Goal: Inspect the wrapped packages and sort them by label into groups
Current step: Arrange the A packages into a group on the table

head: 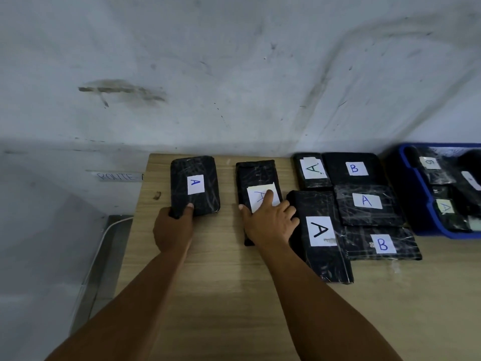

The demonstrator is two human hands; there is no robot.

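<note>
Several black wrapped packages with white labels lie on a wooden table (pixel 234 282). My left hand (pixel 173 227) grips the near end of the leftmost package marked A (pixel 194 183). My right hand (pixel 270 222) rests flat on a second package marked A (pixel 256 178), its index finger on the label. To the right lie a large A package (pixel 321 235), a small A package (pixel 312 169), a B package (pixel 351 169), another A package (pixel 367 204) and another B package (pixel 382 243).
A blue bin (pixel 421 217) at the right edge of the table holds more black labelled packages. A scuffed white wall stands right behind the table. The table's left edge drops off beside my left hand, with a cable below.
</note>
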